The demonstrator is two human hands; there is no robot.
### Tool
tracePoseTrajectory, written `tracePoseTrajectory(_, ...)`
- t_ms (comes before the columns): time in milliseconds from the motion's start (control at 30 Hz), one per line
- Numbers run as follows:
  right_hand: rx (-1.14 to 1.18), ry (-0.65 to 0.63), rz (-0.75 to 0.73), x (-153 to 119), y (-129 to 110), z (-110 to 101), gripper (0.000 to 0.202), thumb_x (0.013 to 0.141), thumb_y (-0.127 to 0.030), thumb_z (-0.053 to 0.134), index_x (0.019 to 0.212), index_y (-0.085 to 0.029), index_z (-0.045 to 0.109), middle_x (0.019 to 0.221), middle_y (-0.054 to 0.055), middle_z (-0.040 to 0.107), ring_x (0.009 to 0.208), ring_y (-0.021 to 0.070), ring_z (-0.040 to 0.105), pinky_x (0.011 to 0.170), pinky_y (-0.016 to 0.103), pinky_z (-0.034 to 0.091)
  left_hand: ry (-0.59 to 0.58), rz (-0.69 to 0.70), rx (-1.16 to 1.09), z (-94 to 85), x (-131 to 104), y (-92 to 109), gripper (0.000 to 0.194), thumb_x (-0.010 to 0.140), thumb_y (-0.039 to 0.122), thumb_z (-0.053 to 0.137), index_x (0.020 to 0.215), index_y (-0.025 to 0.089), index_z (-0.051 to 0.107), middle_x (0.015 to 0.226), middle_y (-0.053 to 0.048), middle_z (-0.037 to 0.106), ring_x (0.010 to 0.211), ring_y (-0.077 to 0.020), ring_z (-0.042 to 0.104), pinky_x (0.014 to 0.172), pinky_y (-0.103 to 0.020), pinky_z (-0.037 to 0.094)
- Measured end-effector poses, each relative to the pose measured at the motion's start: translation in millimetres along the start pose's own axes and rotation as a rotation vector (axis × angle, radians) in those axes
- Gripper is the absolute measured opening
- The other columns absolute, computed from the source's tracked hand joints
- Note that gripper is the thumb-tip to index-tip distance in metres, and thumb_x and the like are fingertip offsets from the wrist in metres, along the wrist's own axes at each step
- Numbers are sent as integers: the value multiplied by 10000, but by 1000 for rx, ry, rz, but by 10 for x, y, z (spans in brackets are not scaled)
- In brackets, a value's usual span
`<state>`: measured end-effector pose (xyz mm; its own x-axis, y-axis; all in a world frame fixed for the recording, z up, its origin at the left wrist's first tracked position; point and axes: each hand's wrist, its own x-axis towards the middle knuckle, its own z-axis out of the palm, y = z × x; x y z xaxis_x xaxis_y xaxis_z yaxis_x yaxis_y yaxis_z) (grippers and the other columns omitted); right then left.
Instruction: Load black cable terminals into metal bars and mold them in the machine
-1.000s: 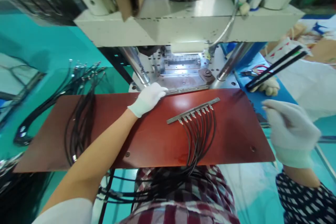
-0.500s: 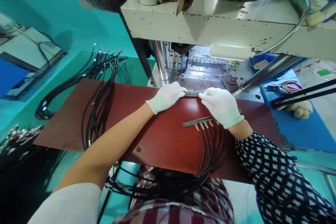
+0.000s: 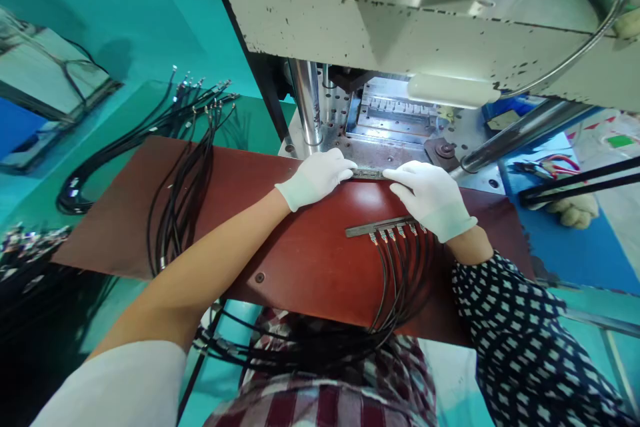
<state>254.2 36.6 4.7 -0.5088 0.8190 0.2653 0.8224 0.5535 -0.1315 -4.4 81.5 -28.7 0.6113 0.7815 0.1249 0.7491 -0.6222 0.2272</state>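
Note:
A narrow metal strip (image 3: 369, 174) lies across the far edge of the red-brown board (image 3: 300, 240), just in front of the press. My left hand (image 3: 319, 178), in a white glove, pinches its left end. At its right end is my right hand (image 3: 431, 197), also gloved, with thumb and forefinger closed on it. Nearer to me, a second metal strip (image 3: 375, 227) holds a row of terminals on black cables (image 3: 393, 293). Part of that strip's right end is close beneath my right hand.
The press's metal die (image 3: 395, 117) stands beyond the board, between two steel columns (image 3: 306, 103). A white-handled tool (image 3: 450, 91) hangs before it. Black cable bundles (image 3: 183, 213) lie at left. Pliers (image 3: 533, 168) and a glove (image 3: 575, 210) rest on the blue surface at right.
The view has shifted slightly. My right hand has moved a little to the right, showing more of the strip and the terminals; both hands stay at the far strip.

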Motion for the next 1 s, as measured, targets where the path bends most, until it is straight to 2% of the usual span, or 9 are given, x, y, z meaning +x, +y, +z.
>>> tracePoseTrajectory(100, -111, -13, -30, 8, -25, 20, 293, 971, -237, 541, 1184, -207, 741, 1004, 67, 704, 873, 244, 603, 727, 373, 412, -7, 11, -22, -27, -12, 17, 435, 1053, 361, 321, 1242, 168, 662, 1019, -107, 629, 941, -233, 617, 822, -360, 494)
tracePoseTrajectory(367, -189, -28, -44, -19, -103, -11, 292, 993, -278, 518, 1163, -222, 749, 944, 31, 705, 765, 216, 519, 693, 379, 312, 11, 20, 19, -31, -10, 20, 407, 1047, 353, 344, 1210, 187, 679, 1022, -104, 636, 914, -226, 627, 772, -341, 489)
tracePoseTrajectory(533, -174, -7, -33, 14, -108, 19, 275, 996, -292, 524, 1126, -237, 759, 939, 26, 698, 795, 212, 529, 702, 373, 321, 6, 15, 18, -30, -13, 30, 391, 1043, 333, 363, 1213, 180, 680, 1007, -100, 631, 895, -229, 628, 743, -339, 482)
tracePoseTrajectory(667, -165, -52, -5, 65, -73, 44, 234, 960, -285, 573, 904, -224, 791, 910, 44, 685, 811, 224, 553, 699, 372, 342, 20, 27, 46, -10, -20, 15, 401, 1042, 335, 361, 1215, 171, 682, 985, -104, 628, 873, -233, 625, 732, -346, 476)
tracePoseTrajectory(767, -60, -92, 9, 57, -31, 13, 221, 922, -265, 618, 771, -225, 774, 933, 42, 678, 849, 223, 587, 699, 355, 376, 36, 35, 49, 2, -24, 1, 408, 1044, 337, 352, 1221, 172, 681, 979, -101, 631, 870, -225, 621, 738, -339, 475)
tracePoseTrajectory(867, 59, -72, 15, 20, -1, -22, 196, 941, -232, 583, 911, -225, 776, 1008, 35, 698, 899, 203, 624, 725, 325, 424, 36, 35, 42, 3, -25, -5, 408, 1043, 337, 354, 1219, 170, 683, 983, -101, 632, 883, -228, 624, 752, -344, 482)
tracePoseTrajectory(933, 28, -30, 13, 8, -2, -16, 252, 969, -222, 537, 1093, -220, 757, 1043, 50, 707, 928, 211, 630, 738, 325, 434, 38, 31, 29, -2, -26, -6, 416, 1046, 342, 343, 1214, 172, 683, 981, -99, 631, 883, -226, 625, 759, -345, 488)
tracePoseTrajectory(1000, -44, -12, 6, 16, -22, 15, 296, 992, -237, 512, 1184, -223, 736, 1013, 57, 708, 910, 220, 625, 721, 333, 419, 45, 31, 7, -14, -29, -3, 424, 1049, 348, 330, 1212, 173, 681, 988, -99, 632, 889, -223, 626, 770, -345, 494)
